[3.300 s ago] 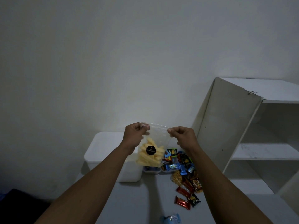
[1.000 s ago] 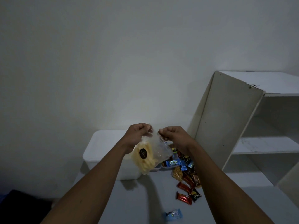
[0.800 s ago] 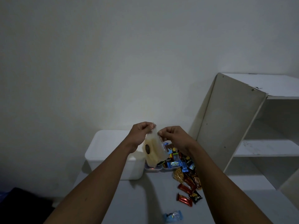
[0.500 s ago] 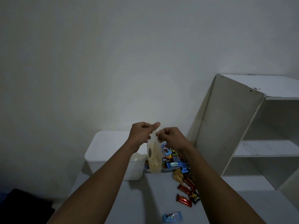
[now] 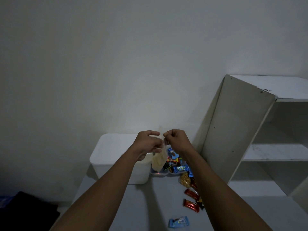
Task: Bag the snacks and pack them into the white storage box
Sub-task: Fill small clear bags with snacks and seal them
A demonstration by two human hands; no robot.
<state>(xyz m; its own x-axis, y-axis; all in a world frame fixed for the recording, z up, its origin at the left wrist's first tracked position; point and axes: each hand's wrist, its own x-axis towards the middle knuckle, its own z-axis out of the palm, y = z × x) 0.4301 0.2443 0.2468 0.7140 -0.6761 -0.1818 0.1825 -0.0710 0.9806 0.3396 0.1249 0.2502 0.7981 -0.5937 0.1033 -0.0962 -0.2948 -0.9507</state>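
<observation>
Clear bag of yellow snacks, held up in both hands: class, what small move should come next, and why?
Probably pinch along the top edge of the bag to finish closing it. The left hand and right hand both pinch that edge, close together, and the bag hangs above the table near the white storage box, not yet packed.

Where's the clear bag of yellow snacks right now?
Head view, centre: the clear bag hangs edge-on, its top pinched between the left hand and right hand, just right of the white storage box.
</observation>
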